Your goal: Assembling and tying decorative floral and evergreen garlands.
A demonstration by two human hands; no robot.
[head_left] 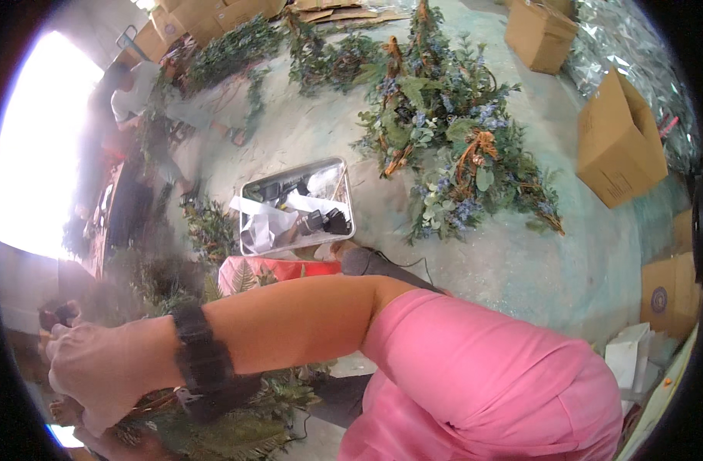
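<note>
My right hand (98, 369) reaches across my body to the lower left, a black wrist band (201, 355) just behind it. Its fingers (59, 346) are curled together up by a small dark piece (59, 313), perhaps a clip or stem end; the edge of the view is too blurred for me to say whether they truly pinch it. Below my wrist lies the green foliage bundle (236, 430), fern-like leaves fanned out, with what looks like my left hand (67, 411) tucked under it; I cannot tell how its fingers stand. I judge I'm partway through dressing or fastening this bundle, and the next move calls for a steady pinch and a clear look at the stems. Farther off on the floor sit a metal tray (347, 196) of dark bits and white paper, a big finished garland (451, 146) with blue flowers, and cardboard boxes (620, 142).
</note>
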